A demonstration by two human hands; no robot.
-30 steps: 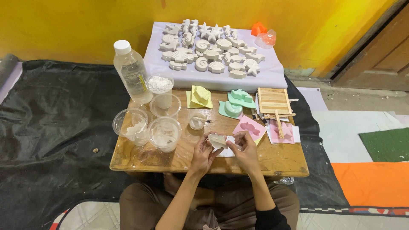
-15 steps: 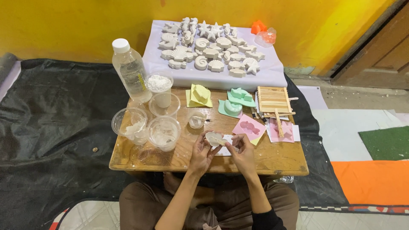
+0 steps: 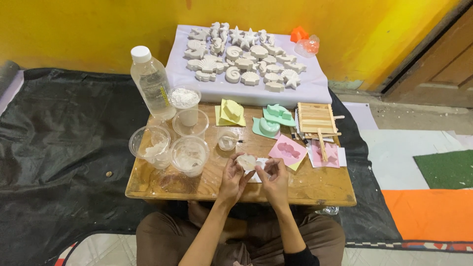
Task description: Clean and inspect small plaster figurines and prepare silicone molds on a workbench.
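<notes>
The small pale thing (image 3: 246,161) between the two hands is hard to make out; it looks like a clear little mold with white plaster in it, but fingers hide part of it. The person's legs are cut off at the bottom edge. The left hand (image 3: 233,177) has its fingers curled shut on the small pale thing from the 7 o'clock side. The right hand (image 3: 274,178) pinches its 4 o'clock edge, fingers close together. The thing sits just above the wooden table (image 3: 315,184), near the front edge. At 9 o'clock from the hands stand clear plastic cups (image 3: 189,155). At 2 o'clock lies a pink mold (image 3: 288,150). At 12 o'clock, far back, white shell shapes (image 3: 244,61) rest on a pale sheet (image 3: 305,91).
</notes>
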